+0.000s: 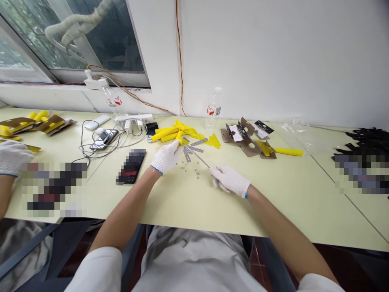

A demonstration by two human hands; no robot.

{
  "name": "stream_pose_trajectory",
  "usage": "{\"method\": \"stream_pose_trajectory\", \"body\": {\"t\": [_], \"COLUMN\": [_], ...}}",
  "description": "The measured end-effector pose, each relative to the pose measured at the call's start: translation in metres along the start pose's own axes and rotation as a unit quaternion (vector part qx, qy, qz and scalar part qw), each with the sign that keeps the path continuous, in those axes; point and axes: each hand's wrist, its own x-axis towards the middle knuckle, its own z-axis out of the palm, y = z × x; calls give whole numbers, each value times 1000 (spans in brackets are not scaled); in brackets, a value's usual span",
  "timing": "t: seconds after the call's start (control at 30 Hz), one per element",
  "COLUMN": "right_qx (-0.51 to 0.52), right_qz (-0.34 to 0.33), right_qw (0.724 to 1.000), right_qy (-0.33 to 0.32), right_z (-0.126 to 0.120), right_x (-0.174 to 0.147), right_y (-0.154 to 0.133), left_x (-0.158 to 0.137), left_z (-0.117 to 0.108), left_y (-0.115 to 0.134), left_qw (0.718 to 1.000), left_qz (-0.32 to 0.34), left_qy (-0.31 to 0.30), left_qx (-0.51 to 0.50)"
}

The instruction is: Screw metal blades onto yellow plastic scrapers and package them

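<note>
In the head view, a short yellow plastic piece (182, 142) is gripped by the white-gloved left hand (167, 157), its thumb and fingers clamped on it, a little above the middle of the pale yellow-green table (170, 207). A slim silver metal rod (198, 155), apparently a screwdriver, is grasped by the white-gloved right hand (229, 178), whose fingers are closed around its near end; the handle is hidden. The rod is slanted toward the table's far left corner, its tip at the yellow piece, which is probably pinched to be steadied against it. Flat grey metal blades (199, 142) and small shiny metal fasteners (197, 174) are scattered beside and below the tip, presumably to be within easy reach. Long yellow plastic handles (165, 133) are heaped toward the far edge, likely to leave the near edge free for the forearms. Brown cardboard packs (238, 133) are set right of them, also toward the far edge.
</note>
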Motion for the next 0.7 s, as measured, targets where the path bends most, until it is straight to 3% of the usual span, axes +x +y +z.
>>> {"method": "stream_pose_trajectory", "body": {"t": [0.23, 0.37, 0.57, 0.7], "right_qx": [-70, -25, -62, -21], "right_qz": [-6, -1, -4, 0], "right_qw": [997, 1000, 996, 1000], "right_qy": [30, 6, 62, 22], "right_z": [-6, -9, -10, -8], "right_x": [1, 1, 3, 6], "right_y": [3, 4, 7, 10], "left_x": [1, 2, -4, -8], "left_z": [-1, 0, -5, -9], "left_y": [4, 8, 14, 16], "left_qw": [1000, 1000, 999, 998], "left_qz": [-5, -13, -18, -19], "left_qy": [0, 2, -6, -13], "left_qx": [-8, -19, -42, -51]}}
